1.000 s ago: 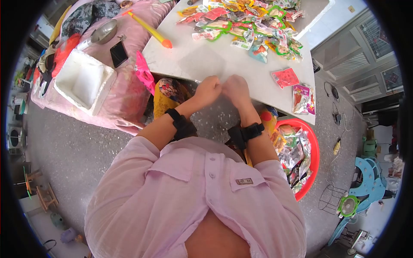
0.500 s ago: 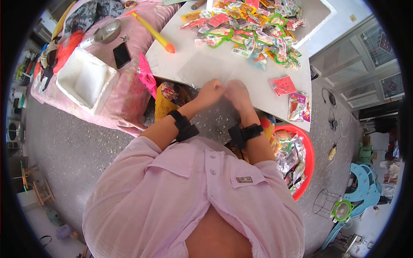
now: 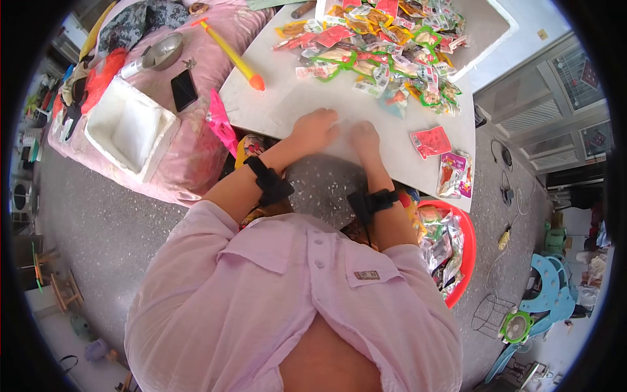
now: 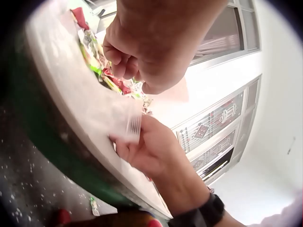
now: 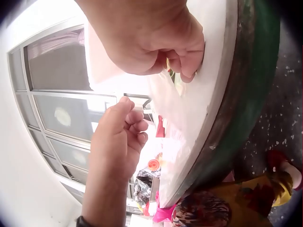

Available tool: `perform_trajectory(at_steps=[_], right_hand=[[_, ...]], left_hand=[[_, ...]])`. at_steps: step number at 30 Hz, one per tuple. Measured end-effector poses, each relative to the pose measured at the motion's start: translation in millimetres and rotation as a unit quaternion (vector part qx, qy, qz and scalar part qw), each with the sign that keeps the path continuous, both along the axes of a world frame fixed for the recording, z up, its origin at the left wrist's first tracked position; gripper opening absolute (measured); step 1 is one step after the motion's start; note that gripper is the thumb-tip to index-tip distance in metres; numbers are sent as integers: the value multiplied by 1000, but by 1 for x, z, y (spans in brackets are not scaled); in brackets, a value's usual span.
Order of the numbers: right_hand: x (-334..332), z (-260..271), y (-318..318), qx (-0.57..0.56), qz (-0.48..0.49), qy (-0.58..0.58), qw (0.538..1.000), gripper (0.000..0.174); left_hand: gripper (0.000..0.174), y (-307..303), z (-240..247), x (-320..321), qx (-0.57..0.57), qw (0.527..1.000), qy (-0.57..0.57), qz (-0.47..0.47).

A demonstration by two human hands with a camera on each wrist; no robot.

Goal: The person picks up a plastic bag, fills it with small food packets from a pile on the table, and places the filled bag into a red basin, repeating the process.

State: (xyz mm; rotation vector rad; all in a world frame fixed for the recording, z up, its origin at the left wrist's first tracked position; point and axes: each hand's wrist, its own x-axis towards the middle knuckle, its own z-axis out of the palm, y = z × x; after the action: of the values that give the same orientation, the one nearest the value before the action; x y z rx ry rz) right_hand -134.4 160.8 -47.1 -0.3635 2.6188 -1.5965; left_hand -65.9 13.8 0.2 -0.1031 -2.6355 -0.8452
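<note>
My right hand (image 3: 364, 140) is over the table's near edge. Its thumb and fingers pinch a clear plastic bag (image 4: 124, 117), thin and hard to see, with a ridged strip by the fingertips in the left wrist view. My left hand (image 3: 317, 129) is a short way to the left, its fingers curled in and the thumb close to the index finger in the right wrist view; nothing shows plainly in it. Beyond both hands lies a heap of small colourful snack packets (image 3: 385, 52). A red packet (image 3: 431, 142) and a purple-edged packet (image 3: 455, 174) lie right of my right hand.
A red tub (image 3: 467, 255) of packets stands on the floor by the table's right corner. A yellow stick (image 3: 228, 52) lies along the table's left side. The bed at left carries a white foam box (image 3: 130, 127), a phone (image 3: 184, 90) and a metal bowl (image 3: 164, 51).
My hands were together over the table's near edge. They are now apart, the left one moved slightly left and up, the right one slightly right.
</note>
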Motion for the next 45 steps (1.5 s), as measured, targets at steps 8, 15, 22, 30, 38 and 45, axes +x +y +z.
perform_trajectory(at_steps=[8,15,22,30,38,45], right_hand=[[6,8,9,-116,-2,-109,987,11],[-3,-17,19,-102,88,45,990,9],[1,-6,17,-83,104,54,990,7],[10,13,11,-116,86,-110,983,9],[27,24,3,-213,110,-201,950,12],[27,34,-12,-231,171,-313,905,13]], left_hand=[[41,-41,4,-111,-168,982,46,77],[47,-58,-1,-161,-226,959,-108,130],[39,-48,-17,-153,-275,953,-91,86],[36,-12,-21,-110,-241,970,-25,8],[37,11,-18,-22,59,990,119,41],[33,16,-26,32,149,987,-35,46]])
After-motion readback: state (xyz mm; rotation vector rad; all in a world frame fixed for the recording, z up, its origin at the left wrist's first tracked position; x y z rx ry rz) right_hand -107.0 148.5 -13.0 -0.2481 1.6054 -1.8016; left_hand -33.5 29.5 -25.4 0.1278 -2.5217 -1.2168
